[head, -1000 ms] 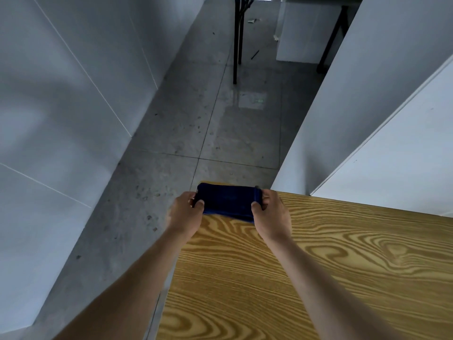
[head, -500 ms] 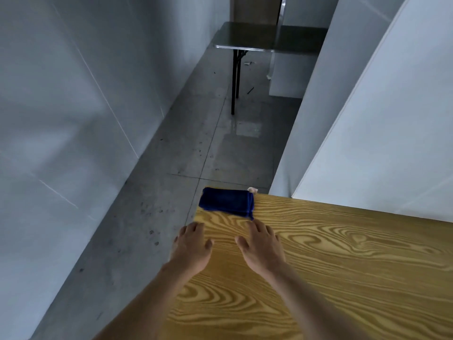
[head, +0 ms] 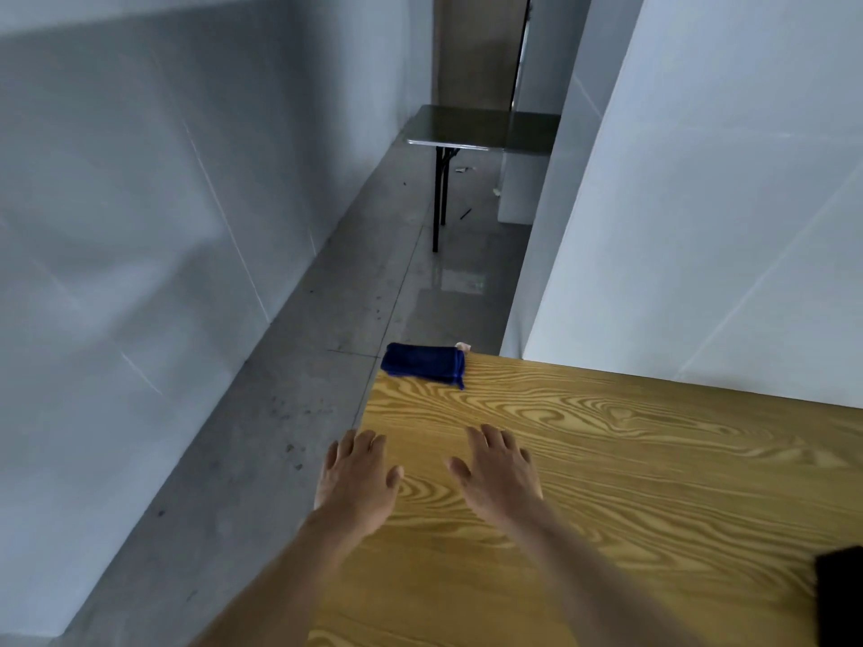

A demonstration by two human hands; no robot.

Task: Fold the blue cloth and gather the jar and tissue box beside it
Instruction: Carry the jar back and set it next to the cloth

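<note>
Centrally, two bare forearms extend forward over the yellow wood-grain counter (head: 654, 459), palms turned down. Left hand (head: 357, 478): it sits at the counter's left edge, partly over the floor side, its fingers (head: 369, 443) loosely spread and pointing away from the person, thumb angled inward; it holds nothing. Right hand (head: 502, 473): it lies further in over the wood, its fingers (head: 490, 441) likewise spread and empty, thumb angled toward the left hand. Whether either palm touches the surface or hovers just above it cannot be told.

Folded dark blue cloth (head: 425, 364): a compact rectangular bundle lying at the far left corner of the counter, its left end reaching the corner's edge. It lies well apart from both hands, with bare wood between. A small pale scrap (head: 463, 347) shows just behind the cloth's right end; what it is cannot be told.

At the lower right border, a dark object (head: 840, 595) is cut off by the frame. Beyond the counter, a grey tiled floor (head: 289, 413) runs between white walls toward a dark-topped folding table (head: 481, 128) with black legs.
</note>
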